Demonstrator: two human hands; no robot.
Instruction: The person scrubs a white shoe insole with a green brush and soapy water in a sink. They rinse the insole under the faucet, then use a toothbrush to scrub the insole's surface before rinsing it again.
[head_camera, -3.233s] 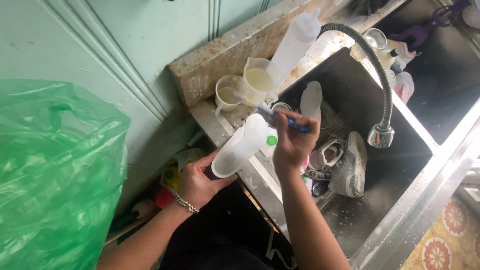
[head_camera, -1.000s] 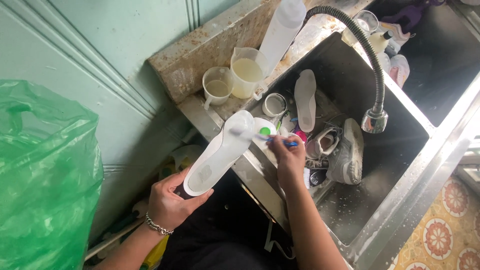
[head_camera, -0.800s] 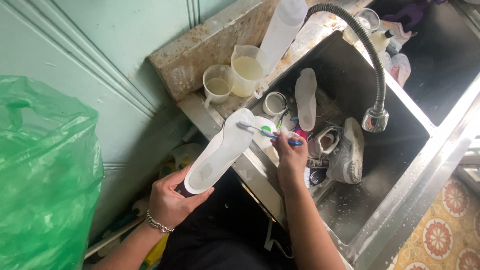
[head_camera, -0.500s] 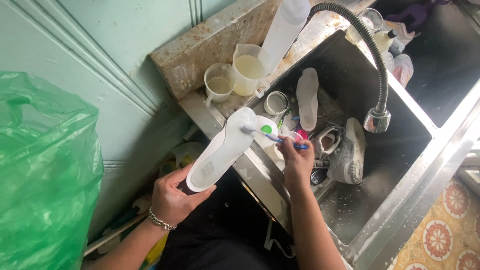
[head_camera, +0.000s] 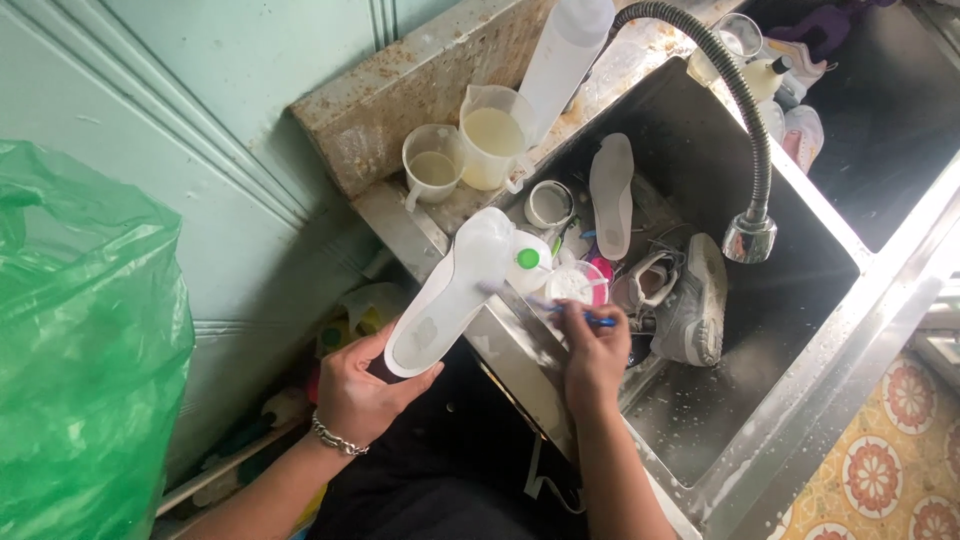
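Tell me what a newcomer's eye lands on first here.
The white insole held up over the sink's front edge, heel end in the left hand, with the right hand working a blue-handled toothbrush against it. Next, the big green plastic bag filling the left side. Then the steel sink cluttered with grey sneakers and a second insole, under the flexible tap.

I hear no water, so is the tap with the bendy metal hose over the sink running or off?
Off: no stream falls from the flexible metal faucet's spray head into the steel sink.
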